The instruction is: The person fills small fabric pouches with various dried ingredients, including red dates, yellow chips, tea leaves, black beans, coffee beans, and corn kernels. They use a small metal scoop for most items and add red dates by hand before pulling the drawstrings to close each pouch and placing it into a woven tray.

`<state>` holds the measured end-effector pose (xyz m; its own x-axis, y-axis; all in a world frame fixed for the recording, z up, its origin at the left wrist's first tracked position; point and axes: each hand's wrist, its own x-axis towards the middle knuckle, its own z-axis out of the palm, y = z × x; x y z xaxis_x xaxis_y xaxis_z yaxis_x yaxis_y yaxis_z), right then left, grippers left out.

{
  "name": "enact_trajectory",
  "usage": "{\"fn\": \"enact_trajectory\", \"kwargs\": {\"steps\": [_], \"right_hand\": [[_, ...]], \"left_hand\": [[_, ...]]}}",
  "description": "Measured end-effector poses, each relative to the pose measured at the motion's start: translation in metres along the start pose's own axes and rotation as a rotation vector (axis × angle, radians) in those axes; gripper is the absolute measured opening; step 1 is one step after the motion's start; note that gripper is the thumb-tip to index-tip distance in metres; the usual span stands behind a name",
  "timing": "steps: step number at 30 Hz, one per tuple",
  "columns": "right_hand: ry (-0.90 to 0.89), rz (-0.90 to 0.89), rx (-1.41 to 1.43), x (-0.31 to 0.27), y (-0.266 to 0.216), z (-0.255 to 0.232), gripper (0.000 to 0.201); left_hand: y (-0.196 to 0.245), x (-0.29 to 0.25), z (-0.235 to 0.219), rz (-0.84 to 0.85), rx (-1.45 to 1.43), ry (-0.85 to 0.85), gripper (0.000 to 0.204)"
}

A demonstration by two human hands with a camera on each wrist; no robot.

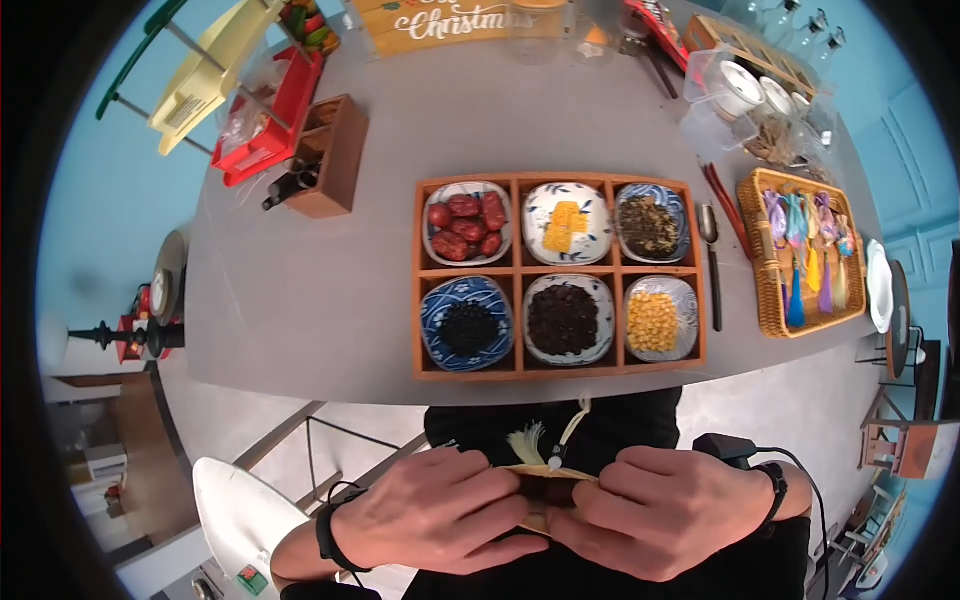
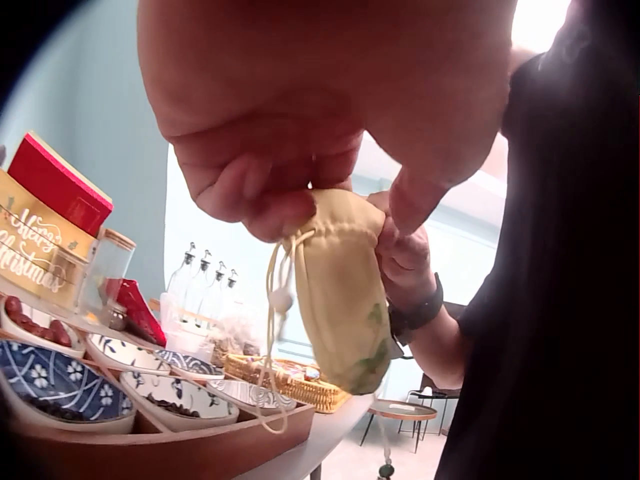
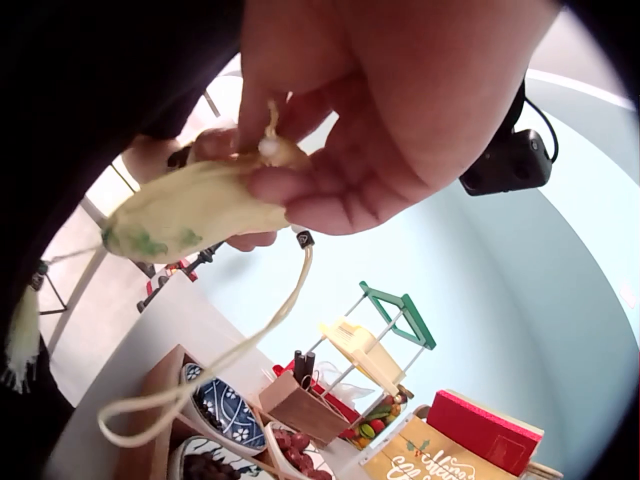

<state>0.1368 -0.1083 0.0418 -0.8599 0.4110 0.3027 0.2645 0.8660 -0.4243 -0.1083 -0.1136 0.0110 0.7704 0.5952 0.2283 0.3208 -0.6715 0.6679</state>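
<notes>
A small pale yellow drawstring pouch (image 2: 342,290) with green leaf marks hangs below the hands in the left wrist view. In the head view its mouth faces up, held apart between both hands below the table's front edge. My left hand (image 1: 445,508) pinches the rim on the left, and my right hand (image 1: 665,510) pinches it on the right. Cords with a white bead and a pale tassel (image 1: 526,442) lie beyond the rim. In the right wrist view the pouch (image 3: 190,212) slants, with a cord loop (image 3: 240,350) dangling. What the pouch contains is hidden.
On the table (image 1: 300,330), a six-part wooden tray (image 1: 560,374) holds bowls of red dates, yellow pieces, dried leaves and dark and yellow grains. A spoon (image 1: 709,228) and a wicker basket (image 1: 757,260) of colourful pouches stand right; a wooden box (image 1: 340,165) stands left.
</notes>
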Motion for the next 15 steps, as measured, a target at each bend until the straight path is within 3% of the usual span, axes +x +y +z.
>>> {"fn": "enact_trajectory", "kwargs": {"steps": [4, 7, 14, 15], "right_hand": [[-0.063, -0.034, 0.015, 0.005, -0.004, 0.021, 0.025], [-0.120, -0.066, 0.007, 0.011, 0.002, 0.028, 0.024], [-0.138, -0.057, 0.115, 0.007, -0.002, 0.022, 0.025], [-0.129, -0.065, 0.085, 0.008, -0.003, 0.018, 0.024]], "left_hand": [[0.002, -0.025, -0.013, -0.064, 0.078, 0.004, 0.028], [0.001, -0.032, -0.009, -0.030, 0.221, 0.004, 0.032], [0.007, -0.032, -0.003, 0.038, 0.190, 0.032, 0.024], [0.006, -0.030, 0.000, 0.097, 0.182, 0.094, 0.023]]}}
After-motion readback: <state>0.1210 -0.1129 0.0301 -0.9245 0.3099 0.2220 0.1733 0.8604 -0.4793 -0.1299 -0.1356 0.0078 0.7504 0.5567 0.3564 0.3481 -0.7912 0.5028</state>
